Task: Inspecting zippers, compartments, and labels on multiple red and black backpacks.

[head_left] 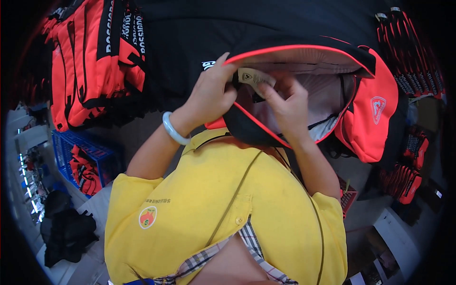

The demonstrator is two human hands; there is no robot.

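Observation:
A red and black bag [375, 107] lies in front of me with its wide opening facing me and its pale lining showing. My left hand [211, 90] is closed on the left end of the bag's rim, the thumb side up. Inside the opening, close to that end, is a small beige label [252, 77] with a dark emblem. My right hand [289, 107] reaches in over the near rim and pinches the label's right end between thumb and fingers. Some of its fingertips are hidden in shadow behind the label.
Red and black bags [83, 61] are stacked at the far left, above a blue plastic crate [102, 154] holding red pieces. More red and black pieces [408, 57] hang or lie in bundles at the right. Black cloth [180, 33] covers the surface behind the bag.

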